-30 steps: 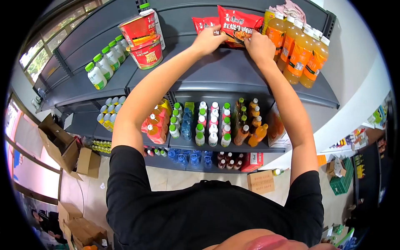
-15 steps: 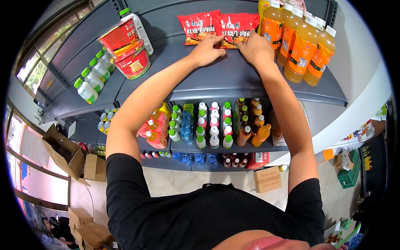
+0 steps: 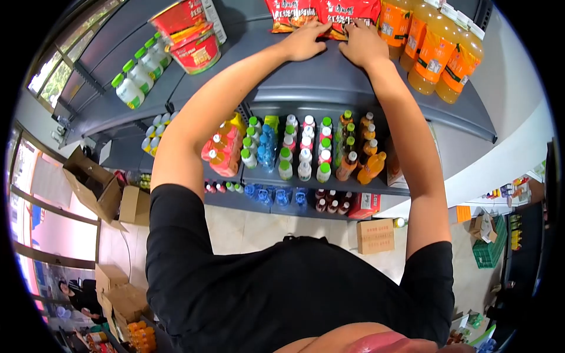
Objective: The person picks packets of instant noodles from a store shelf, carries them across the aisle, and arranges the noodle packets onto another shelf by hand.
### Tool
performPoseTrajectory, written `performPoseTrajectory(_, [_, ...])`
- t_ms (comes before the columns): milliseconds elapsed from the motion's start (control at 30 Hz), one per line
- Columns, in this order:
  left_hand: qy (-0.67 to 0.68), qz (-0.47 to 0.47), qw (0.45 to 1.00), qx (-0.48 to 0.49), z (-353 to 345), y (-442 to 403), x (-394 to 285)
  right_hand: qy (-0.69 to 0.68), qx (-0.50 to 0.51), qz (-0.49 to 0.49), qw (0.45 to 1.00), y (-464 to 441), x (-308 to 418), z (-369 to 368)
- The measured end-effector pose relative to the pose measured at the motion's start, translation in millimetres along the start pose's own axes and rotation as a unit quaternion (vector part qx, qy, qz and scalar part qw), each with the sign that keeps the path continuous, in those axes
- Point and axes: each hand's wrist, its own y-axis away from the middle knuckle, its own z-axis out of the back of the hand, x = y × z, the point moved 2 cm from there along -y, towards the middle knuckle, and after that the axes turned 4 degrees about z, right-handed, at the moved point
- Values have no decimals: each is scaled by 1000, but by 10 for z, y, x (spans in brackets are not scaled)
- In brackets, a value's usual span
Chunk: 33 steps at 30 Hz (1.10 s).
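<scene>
Through the head camera I take the upper shelf (image 3: 282, 82), dark grey, as position reference. Below the upper shelf, the lower shelf (image 3: 329, 186) carries rows of drinks. At the upper shelf's right end, orange-labelled bottles (image 3: 434, 54) stand upright in a group. On the left part of its right section, two red noodle tubs (image 3: 197, 53) form a stack; on its left section, white bottles (image 3: 129, 91) with green caps form a row. Near the middle of its right section, the left packet (image 3: 291, 15) and the right packet (image 3: 346, 10), both red, sit side by side, tops cropped. Above the shelf's front part, my left hand (image 3: 305, 42) and right hand (image 3: 365, 46) reach to these packets. The left fingers (image 3: 321, 28) extend to the adjoining packet edges, thumb apart, gripping nothing. The right fingers (image 3: 351, 27) bend against the right packet; I cannot tell whether they grip it.
</scene>
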Motion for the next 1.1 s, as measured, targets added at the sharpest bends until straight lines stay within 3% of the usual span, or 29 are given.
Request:
performPoseTrajectory(133, [-37, 27, 997, 65, 392, 283, -406, -30, -43, 16, 998, 27, -34, 13])
performPoseTrajectory(167, [-94, -15, 993, 73, 532, 466, -572, -87, -22, 9, 996, -24, -29, 92])
performPoseTrajectory(200, [-152, -55, 984, 77, 675, 692, -756, -115, -77, 27, 990, 22, 31, 176])
performPoseTrajectory(267, [-141, -96, 985, 9, 1026, 1304, -1349, -179, -199, 71, 961, 234, 266, 500])
performPoseTrajectory(333, [72, -53, 994, -61, 1073, 2109, -1580, -338, -233, 178, 894, 669, 625, 749])
performPoseTrajectory(400, [257, 84, 953, -135, 855, 3112, -1608, -496, -141, 283, 808, 1170, 1000, 779])
performPoseTrajectory(433, [312, 199, 901, -225, 507, 3608, -1606, -530, -3, 335, 779, 1450, 1135, 787])
performPoseTrajectory(467, [260, 382, 847, -262, 190, 4010, -1695, -616, 139, 290, 719, 1767, 1318, 608])
performPoseTrajectory(500, [180, 459, 831, -258, -207, 4512, -1736, -648, 174, 360, 648, 2021, 1506, 331])
performPoseTrajectory(533, [165, 553, 782, -235, -679, 5048, -1869, -677, 302, 327, 586, 2348, 1712, -136])
performPoseTrajectory(567, [150, 631, 749, -134, -834, 5314, -2215, -703, 388, 242, 545, 2716, 1955, -662])
performPoseTrajectory(600, [223, 652, 714, -123, -1199, 5710, -2469, -706, 478, 152, 500, 3173, 2223, -1140])
performPoseTrajectory(667, [312, 642, 695, -82, -1095, 5766, -3229, -644, 540, 33, 540, 4136, 2674, -1911])
performPoseTrajectory(733, [344, 525, 775, -76, -1172, 6118, -3591, -629, 652, -84, 415, 4718, 3109, -1579])
performPoseTrajectory(767, [342, 523, 776, -83, -969, 6187, -3730, -623, 689, -6, 371, 4946, 3334, -1355])
performPoseTrajectory(800, [329, 593, 727, -106, -931, 6385, -3835, -604, 708, 119, 348, 5035, 3563, -1023])
performPoseTrajectory(833, [231, 669, 703, -68, -922, 6592, -3838, -605, 705, 200, 310, 5167, 3725, -855])
performPoseTrajectory(867, [128, 674, 703, -188, -853, 6715, -3883, -605, 694, 279, 273, 5288, 3895, -712])
performPoseTrajectory(933, [111, 720, 665, -163, -541, 6817, -3927, -596, 664, 334, 304, 5299, 4186, -579])
performPoseTrajectory(1000, [121, 754, 622, -176, -288, 6911, -3973, -579, 704, 328, 248, 5269, 4531, -537])
performPoseTrajectory(1100, [109, 746, 599, -271, -228, 7302, -4120, -545, 719, 349, 252, 5286, 5053, -546])
